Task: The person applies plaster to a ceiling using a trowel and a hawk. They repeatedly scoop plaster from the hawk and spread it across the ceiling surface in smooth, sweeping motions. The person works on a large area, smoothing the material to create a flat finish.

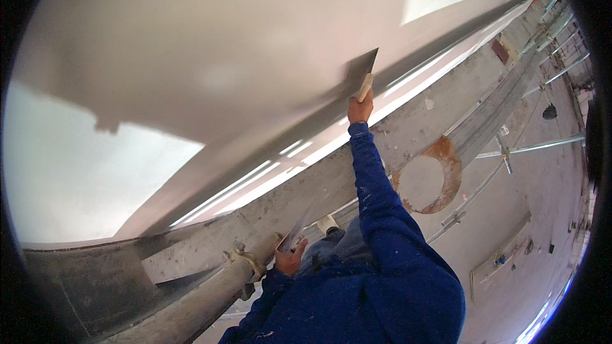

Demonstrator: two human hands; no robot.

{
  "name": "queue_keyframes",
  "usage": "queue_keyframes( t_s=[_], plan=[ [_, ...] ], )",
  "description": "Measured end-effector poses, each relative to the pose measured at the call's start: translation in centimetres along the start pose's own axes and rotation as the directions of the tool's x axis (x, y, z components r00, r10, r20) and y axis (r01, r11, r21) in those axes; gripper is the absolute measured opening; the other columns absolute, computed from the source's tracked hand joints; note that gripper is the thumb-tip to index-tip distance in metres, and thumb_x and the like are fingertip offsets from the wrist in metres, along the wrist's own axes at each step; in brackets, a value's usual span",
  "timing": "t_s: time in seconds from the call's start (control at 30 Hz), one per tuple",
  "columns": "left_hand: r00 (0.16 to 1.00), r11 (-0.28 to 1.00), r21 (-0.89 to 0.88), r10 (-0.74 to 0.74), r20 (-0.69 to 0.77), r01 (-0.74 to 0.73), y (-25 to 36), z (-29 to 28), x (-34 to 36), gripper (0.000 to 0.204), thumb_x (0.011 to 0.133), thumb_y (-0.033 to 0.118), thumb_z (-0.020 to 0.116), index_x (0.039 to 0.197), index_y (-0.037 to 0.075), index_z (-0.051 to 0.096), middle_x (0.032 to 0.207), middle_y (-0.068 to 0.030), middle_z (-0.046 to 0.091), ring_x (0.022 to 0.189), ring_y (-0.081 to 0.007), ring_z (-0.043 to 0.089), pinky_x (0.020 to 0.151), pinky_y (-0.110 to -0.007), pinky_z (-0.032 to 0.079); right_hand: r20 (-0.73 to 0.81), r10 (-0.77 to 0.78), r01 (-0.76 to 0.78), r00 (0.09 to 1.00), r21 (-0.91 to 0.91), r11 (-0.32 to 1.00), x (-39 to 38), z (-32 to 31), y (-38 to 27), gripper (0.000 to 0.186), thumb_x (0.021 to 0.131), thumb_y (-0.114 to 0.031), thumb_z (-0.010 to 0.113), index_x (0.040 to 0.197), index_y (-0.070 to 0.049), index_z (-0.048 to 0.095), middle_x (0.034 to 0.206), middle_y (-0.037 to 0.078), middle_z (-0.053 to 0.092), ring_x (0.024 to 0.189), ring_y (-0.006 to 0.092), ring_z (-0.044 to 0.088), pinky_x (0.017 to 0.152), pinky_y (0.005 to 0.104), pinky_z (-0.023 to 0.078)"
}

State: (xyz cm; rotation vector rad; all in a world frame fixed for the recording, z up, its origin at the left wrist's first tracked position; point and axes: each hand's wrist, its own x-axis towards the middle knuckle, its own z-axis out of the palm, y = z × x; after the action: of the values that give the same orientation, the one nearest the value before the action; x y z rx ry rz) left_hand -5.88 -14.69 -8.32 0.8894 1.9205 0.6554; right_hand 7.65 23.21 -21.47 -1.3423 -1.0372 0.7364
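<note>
While right grip point(361, 109) snugly encloses scraper handle point(365, 87), left grip point(291, 259) clasps thin plate point(292, 237).

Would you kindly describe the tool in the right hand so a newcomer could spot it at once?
Find the pale surface across the top, then the blue sleeve stretched towards it. In the right hand at its end is the scraper, set apart by its pale handle and dark blade.

On the grey plank point(500, 111) sits a round, brown-rimmed thing point(453, 167).
</note>
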Motion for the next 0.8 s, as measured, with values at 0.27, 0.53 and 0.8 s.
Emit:
queue_keyframes(
  t_s=[0.27, 0.53, 0.8],
  plan=[
    [0.985, 0.985, 0.048, 0.167, -0.032, -0.166, -6.6, -1.2, -1.5, 0.026, 0.077, 0.020, 0.061, 0.095, 0.002, 0.058, 0.089, -0.0128, 0.061, 0.087, -0.0225, 0.057, 0.081, -0.034, 0.041, 0.079, -0.056, 0.056, 0.995, -0.005, 0.998, -11.5, 5.3, -3.6, 0.077, 0.061, 0.013, 0.045, 0.132, -0.010, 0.028, 0.124, 0.020, 0.038, 0.115, 0.0369, 0.036, 0.097, 0.0385, 0.031],
    [0.999, 0.998, 0.047, 0.031, 0.019, -0.032, -5.2, -2.1, -3.0, 0.030, 0.079, 0.027, 0.059, 0.095, 0.001, 0.057, 0.094, -0.0125, 0.057, 0.088, -0.0224, 0.054, 0.080, -0.033, 0.040, 0.284, -0.022, 0.001, 0.959, 0.075, 0.997, -18.9, 5.8, -5.1, 0.065, 0.062, 0.010, 0.050, 0.124, -0.006, 0.038, 0.109, 0.017, 0.050, 0.101, 0.0313, 0.050, 0.087, 0.0368, 0.040],
    [0.956, 0.982, -0.185, 0.088, 0.281, -0.036, -3.8, -2.2, -2.4, 0.035, 0.084, 0.036, 0.049, 0.081, 0.003, 0.060, 0.067, -0.0082, 0.057, 0.062, -0.0165, 0.053, 0.059, -0.028, 0.041, 0.478, 0.351, -0.587, 0.805, 0.559, 0.586, -20.2, -7.3, -6.9, 0.023, 0.062, -0.001, 0.060, 0.085, -0.001, 0.056, 0.079, 0.007, 0.058, 0.071, 0.0214, 0.056, 0.066, 0.0324, 0.045]
  ],
)
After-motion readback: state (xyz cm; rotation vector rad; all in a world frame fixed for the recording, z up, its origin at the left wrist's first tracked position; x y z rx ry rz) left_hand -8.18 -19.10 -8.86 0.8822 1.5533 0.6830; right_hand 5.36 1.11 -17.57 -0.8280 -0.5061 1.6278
